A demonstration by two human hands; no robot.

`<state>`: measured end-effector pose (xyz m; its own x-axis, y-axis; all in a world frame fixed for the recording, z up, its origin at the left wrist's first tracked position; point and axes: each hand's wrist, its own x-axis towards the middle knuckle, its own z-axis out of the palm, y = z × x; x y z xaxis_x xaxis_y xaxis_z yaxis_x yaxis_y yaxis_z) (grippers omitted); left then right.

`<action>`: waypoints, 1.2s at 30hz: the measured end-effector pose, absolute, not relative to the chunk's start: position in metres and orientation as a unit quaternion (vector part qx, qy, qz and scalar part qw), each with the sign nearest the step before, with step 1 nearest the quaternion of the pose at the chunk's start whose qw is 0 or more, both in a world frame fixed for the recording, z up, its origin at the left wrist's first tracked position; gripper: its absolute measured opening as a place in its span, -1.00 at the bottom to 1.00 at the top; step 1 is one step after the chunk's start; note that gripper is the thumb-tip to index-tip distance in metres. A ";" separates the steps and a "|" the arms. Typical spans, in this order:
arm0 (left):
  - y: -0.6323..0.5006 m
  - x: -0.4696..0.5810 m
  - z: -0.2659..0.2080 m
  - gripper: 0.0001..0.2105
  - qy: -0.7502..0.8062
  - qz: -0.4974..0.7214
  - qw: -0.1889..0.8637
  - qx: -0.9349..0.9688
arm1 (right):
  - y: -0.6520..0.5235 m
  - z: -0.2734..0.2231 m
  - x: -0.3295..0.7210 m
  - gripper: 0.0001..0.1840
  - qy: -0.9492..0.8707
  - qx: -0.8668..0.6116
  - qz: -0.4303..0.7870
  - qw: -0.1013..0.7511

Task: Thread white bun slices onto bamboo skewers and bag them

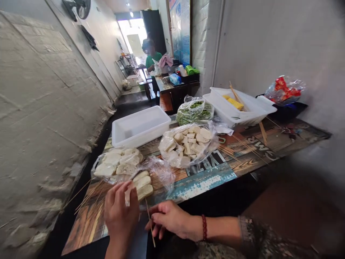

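Observation:
My right hand [168,217] pinches a thin wooden skewer [151,225] near the table's front edge. The skewer's upper end meets a row of pale, thick slices [142,187] lying on the table; whether it pierces them I cannot tell. Just left of these slices is my left hand [121,208], fingers bent and thumb apart, with nothing visible in its grasp. Beyond it, a clear plastic bag [118,163] holds more pale oval slices. A second bag [188,145], farther right, is filled with pale cut chunks.
An empty white tub [141,126] stands at the back. Right of it are a bag of greens [195,111] and stacked white tubs [239,104] with a yellow packet. Loose skewers [229,151] lie on the tabletop. A person in green [153,59] is at a farther table.

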<state>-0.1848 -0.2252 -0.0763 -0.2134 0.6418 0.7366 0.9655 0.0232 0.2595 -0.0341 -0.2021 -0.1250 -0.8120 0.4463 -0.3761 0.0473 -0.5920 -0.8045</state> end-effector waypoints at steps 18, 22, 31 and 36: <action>-0.193 -0.171 -0.112 -0.79 -0.629 -0.317 0.061 -0.707 | -0.125 -0.086 0.132 -0.69 -0.635 -0.439 0.501 0.391; -0.183 -0.121 -0.081 -0.79 -0.583 -0.344 0.007 -0.736 | -0.114 -0.080 0.121 -0.71 -0.758 -0.381 0.353 0.395; -0.139 -0.068 -0.086 -0.65 -0.558 -0.167 0.017 -0.812 | -0.095 -0.116 0.120 -0.71 -0.863 -0.360 0.173 0.310; -0.144 -0.077 -0.097 -0.71 -0.578 -0.181 0.031 -0.795 | -0.090 -0.115 0.131 -0.77 -0.853 -0.354 0.189 0.335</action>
